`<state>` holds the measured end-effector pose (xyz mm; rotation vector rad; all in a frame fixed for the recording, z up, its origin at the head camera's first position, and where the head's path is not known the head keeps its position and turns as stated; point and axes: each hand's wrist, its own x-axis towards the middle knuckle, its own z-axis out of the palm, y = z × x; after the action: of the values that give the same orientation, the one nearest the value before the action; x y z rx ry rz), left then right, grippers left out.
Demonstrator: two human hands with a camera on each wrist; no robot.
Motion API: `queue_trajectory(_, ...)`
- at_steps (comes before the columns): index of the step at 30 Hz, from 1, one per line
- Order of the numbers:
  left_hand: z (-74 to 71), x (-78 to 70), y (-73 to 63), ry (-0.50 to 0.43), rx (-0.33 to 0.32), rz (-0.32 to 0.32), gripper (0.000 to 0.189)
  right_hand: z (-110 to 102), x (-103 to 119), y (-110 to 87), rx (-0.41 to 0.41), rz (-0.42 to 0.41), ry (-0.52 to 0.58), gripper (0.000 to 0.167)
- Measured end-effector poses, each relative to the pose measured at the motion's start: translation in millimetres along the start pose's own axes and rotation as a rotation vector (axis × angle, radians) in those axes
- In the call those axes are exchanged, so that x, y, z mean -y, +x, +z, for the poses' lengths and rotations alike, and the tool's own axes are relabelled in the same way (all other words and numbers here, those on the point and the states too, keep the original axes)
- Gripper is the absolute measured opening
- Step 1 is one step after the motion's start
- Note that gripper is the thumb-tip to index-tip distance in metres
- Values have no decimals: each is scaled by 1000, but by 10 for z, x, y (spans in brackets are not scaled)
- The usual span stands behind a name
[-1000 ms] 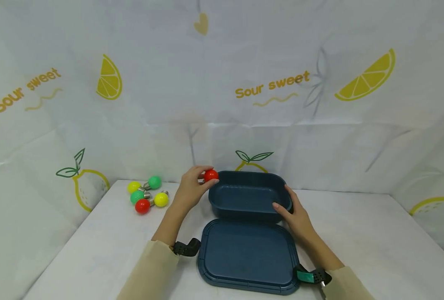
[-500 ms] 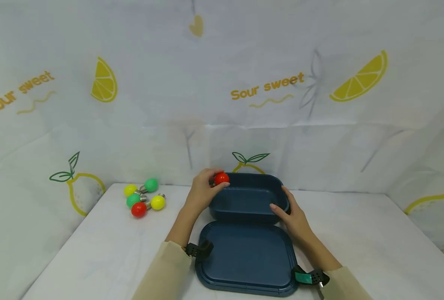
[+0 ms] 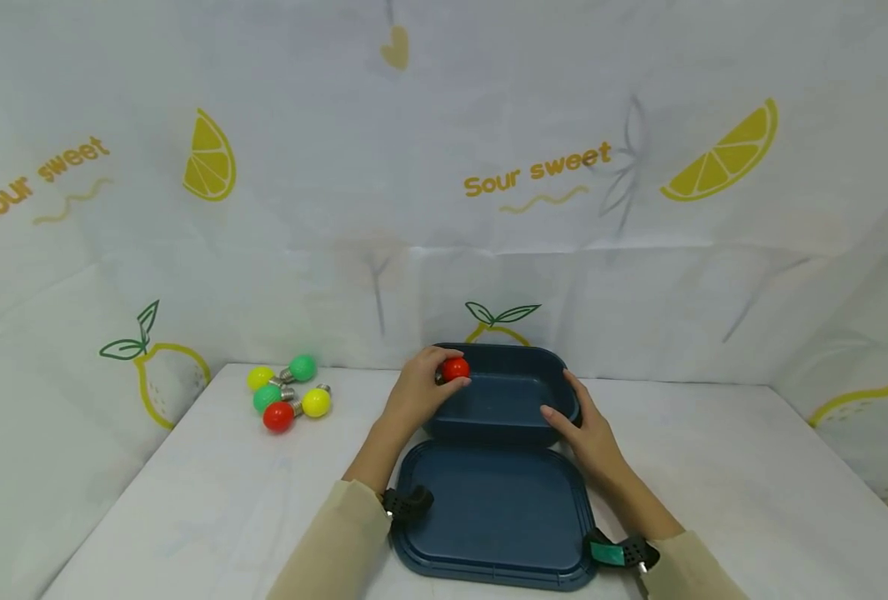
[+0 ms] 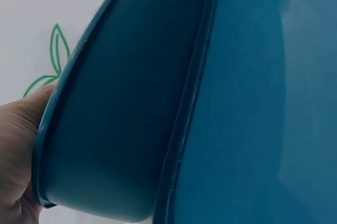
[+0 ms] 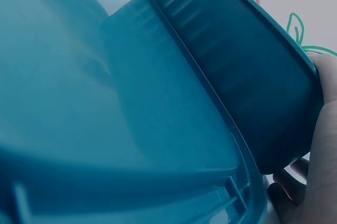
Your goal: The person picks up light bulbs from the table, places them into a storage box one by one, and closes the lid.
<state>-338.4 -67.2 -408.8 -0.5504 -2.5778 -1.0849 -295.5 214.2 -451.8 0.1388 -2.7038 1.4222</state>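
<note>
My left hand pinches a red light bulb between thumb and fingers, over the left end of a dark blue lunch box. The bulb's round red head points right; its base is mostly hidden by the hand. At the box's right end my right hand grips the wall, thumb over the rim and fingers outside. In the right wrist view, fingers of the right hand curl round the box's end. The matching lid lies flat just in front of the box.
To the left on the white table lie loose bulbs: a red bulb, two yellow ones, including the nearer yellow bulb, and two green ones, including the farther green bulb. A lemon-printed white cloth hangs behind.
My left hand has carried the red bulb rightward and slightly down, from beside the box's left rim to over its inside. The right hand keeps its hold on the box.
</note>
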Motion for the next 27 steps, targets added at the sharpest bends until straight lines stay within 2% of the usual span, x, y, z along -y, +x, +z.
queue_trajectory(14, 39, -12, -21, 88, 19, -15, 48, -6, -13, 2, 1, -12, -6, 81)
queue_trajectory(27, 23, 5, -12, 85, 42, -35, 45, -13, -1, -4, 8, -3, -2, 82)
